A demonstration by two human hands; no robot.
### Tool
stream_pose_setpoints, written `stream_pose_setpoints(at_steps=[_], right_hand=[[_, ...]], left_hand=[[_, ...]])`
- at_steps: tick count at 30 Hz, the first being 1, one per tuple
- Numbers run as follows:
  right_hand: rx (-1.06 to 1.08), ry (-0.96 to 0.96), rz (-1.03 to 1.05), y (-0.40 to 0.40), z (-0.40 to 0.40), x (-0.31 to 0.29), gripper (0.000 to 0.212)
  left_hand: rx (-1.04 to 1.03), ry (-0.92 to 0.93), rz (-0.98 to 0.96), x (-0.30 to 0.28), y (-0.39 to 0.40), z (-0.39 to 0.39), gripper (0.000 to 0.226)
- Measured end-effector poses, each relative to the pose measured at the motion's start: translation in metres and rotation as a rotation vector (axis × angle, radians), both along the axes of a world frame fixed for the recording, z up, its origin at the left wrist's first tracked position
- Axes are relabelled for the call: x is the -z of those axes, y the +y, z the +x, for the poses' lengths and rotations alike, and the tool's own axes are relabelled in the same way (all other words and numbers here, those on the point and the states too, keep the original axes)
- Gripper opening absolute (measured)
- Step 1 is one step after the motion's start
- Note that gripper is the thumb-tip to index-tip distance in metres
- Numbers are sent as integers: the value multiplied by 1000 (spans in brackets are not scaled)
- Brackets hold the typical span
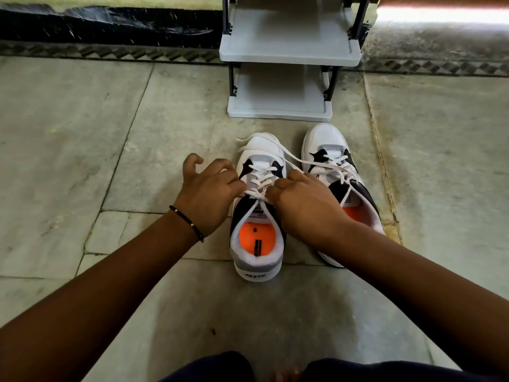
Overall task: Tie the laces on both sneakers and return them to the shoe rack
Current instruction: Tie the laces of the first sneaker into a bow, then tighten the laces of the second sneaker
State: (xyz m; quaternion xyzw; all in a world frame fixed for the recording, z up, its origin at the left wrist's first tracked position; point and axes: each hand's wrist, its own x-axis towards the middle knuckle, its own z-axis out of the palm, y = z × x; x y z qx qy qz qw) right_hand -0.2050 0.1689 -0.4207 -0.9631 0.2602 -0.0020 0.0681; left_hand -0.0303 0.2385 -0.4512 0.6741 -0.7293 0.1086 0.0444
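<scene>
Two white, black and grey sneakers with orange insoles stand side by side on the floor, toes pointing away from me. Over the left sneaker point(257, 252) my left hand point(209, 194) pinches a white lace point(259, 193) at the tongue. My right hand point(303, 205) grips the other end of the same lace, pulled taut between both hands. Loose lace ends trail forward over the toe and across to the right sneaker point(327, 144), which my right forearm partly hides. The grey shoe rack point(289, 55) stands just beyond the sneakers, its two visible shelves bare.
The floor point(82, 161) is pale stone slabs with dark seams. A dark patterned border strip point(110, 52) runs along the wall behind the rack. My knees in dark fabric point(220, 368) show at the bottom edge.
</scene>
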Motion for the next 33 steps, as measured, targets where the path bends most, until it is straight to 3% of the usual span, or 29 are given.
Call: stream_pose_setpoints(at_steps=[3, 6, 9, 11, 13, 19, 25, 28, 33], right_hand=[[-26, 37, 0, -2, -1, -5, 14], [150, -51, 244, 0, -5, -7, 12], [322, -89, 526, 5, -12, -14, 17], [355, -73, 585, 12, -16, -14, 20], [369, -76, 588, 18, -15, -12, 18], [366, -119, 545, 14, 7, -6, 12], [339, -128, 599, 17, 12, -14, 19], [442, -227, 587, 5, -7, -25, 10], [774, -277, 468, -36, -64, -39, 27]], left_hand=[[-26, 65, 23, 4, 1, -3, 35], [-59, 189, 56, 4, 2, -3, 44], [-241, 543, 153, 7, 12, -3, 59], [-307, 825, 247, 10, 23, -14, 73], [-287, 924, 315, 17, 33, -30, 76], [-296, 941, 366, 20, 31, -20, 68], [-371, 806, 344, 10, 38, -4, 60], [-376, 792, 358, 5, 40, -6, 59], [-463, 735, 206, -22, 29, -20, 51]])
